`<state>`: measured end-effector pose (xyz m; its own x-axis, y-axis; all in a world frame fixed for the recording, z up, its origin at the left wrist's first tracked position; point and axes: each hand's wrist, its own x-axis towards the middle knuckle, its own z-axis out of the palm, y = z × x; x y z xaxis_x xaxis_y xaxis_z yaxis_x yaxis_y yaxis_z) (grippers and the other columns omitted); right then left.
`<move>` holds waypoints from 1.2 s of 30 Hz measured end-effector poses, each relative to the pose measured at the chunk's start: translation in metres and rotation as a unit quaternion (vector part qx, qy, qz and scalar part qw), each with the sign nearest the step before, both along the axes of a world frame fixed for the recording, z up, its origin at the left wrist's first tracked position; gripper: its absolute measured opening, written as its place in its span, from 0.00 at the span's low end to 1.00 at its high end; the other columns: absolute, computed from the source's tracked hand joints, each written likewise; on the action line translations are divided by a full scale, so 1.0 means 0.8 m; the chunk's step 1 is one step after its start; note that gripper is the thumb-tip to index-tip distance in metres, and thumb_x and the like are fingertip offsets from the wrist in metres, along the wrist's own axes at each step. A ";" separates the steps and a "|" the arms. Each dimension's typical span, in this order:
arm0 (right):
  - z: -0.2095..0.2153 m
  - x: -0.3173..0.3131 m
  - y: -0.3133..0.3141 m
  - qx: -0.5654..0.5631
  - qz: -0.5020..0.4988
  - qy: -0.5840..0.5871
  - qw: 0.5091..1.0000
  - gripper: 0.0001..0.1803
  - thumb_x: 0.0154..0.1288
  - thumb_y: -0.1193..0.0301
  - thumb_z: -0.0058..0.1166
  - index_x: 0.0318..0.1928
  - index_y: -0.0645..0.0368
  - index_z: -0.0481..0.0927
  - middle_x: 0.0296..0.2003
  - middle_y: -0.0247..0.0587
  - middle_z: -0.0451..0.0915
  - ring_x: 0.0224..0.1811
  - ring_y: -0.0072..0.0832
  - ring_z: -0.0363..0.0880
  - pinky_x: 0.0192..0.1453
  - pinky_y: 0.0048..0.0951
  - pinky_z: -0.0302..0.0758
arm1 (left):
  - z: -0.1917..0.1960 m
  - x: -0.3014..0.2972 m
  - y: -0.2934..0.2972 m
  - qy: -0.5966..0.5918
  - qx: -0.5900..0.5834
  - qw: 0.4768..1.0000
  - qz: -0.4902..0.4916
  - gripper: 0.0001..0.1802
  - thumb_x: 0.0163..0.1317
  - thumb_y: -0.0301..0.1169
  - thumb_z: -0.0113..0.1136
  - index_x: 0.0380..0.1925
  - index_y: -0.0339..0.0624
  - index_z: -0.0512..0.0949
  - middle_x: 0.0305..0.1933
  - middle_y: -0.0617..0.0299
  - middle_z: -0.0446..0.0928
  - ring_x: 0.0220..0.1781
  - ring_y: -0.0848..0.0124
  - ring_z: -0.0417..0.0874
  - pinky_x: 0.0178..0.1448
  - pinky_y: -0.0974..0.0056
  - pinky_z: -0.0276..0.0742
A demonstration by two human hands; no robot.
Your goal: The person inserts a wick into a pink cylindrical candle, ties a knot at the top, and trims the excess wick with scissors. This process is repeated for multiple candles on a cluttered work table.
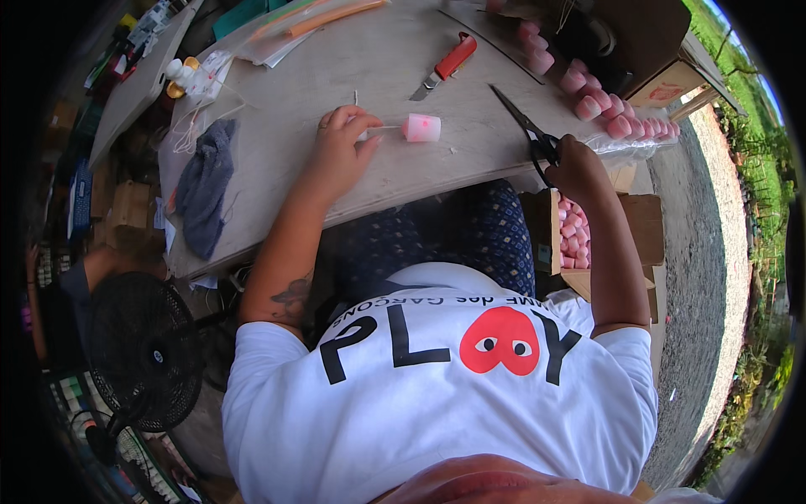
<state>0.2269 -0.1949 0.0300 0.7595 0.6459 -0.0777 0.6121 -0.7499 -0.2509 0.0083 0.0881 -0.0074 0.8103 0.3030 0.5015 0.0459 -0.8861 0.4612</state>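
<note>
Head view: the left hand [340,147] rests near the middle of the bench [395,67], fingers closed on a thin white string or stick whose far end meets a small pink cup [421,128] lying on its side just to the right. What exactly the thin piece is cannot be told. The right hand [575,168] sits at the front edge of the bench toward its right end, closed through the handles of black scissors [525,130], whose blades point up and left toward the cup but stay apart from it.

Behind the cup, further toward the back edge, lies a red-handled knife [445,67]. A row of pink cups in a clear sleeve [617,122] runs along the right edge, and a cardboard box [571,239] with more of them stands below that edge. A dark grey cloth [206,185] hangs over the left end.

Likely trouble: the cup lies loose on its side, so a tug on the thin piece could roll it; and the scissor tips are close enough to the holding fingers that a hurried snip might nick them.
</note>
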 end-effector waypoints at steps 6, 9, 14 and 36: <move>-0.025 -0.062 -0.020 0.349 -0.021 0.424 0.835 0.22 0.56 0.63 0.64 0.41 0.66 0.71 0.29 0.41 0.78 0.33 0.31 0.80 0.40 0.30 0.76 | -0.008 -0.002 -0.003 0.006 0.016 1.000 0.014 0.07 0.57 0.26 0.60 0.37 0.42 0.79 0.48 0.54 0.73 0.53 0.55 0.72 0.58 0.58 0.68; -0.052 -0.133 -0.008 0.340 0.122 0.593 0.720 0.24 0.60 0.55 0.62 0.43 0.62 0.72 0.33 0.34 0.74 0.34 0.21 0.76 0.39 0.24 0.74 | -0.006 -0.002 -0.004 0.007 0.008 1.000 -0.004 0.07 0.57 0.26 0.60 0.37 0.42 0.78 0.49 0.53 0.72 0.53 0.55 0.72 0.58 0.57 0.68; -0.067 -0.161 0.027 0.214 0.146 0.627 0.735 0.29 0.63 0.46 0.53 0.46 0.61 0.71 0.31 0.35 0.74 0.31 0.21 0.76 0.31 0.19 0.69 | -0.005 -0.008 -0.004 0.004 0.003 1.000 -0.007 0.08 0.57 0.26 0.59 0.38 0.42 0.78 0.50 0.53 0.71 0.54 0.55 0.72 0.58 0.57 0.68; 0.012 -0.052 0.042 0.114 0.007 -0.039 0.993 0.20 0.59 0.57 0.58 0.37 0.64 0.77 0.33 0.55 0.79 0.36 0.51 0.77 0.43 0.42 0.74 | -0.003 -0.007 -0.004 0.016 0.008 1.000 -0.009 0.07 0.57 0.25 0.59 0.37 0.42 0.79 0.48 0.54 0.73 0.55 0.55 0.71 0.60 0.58 0.67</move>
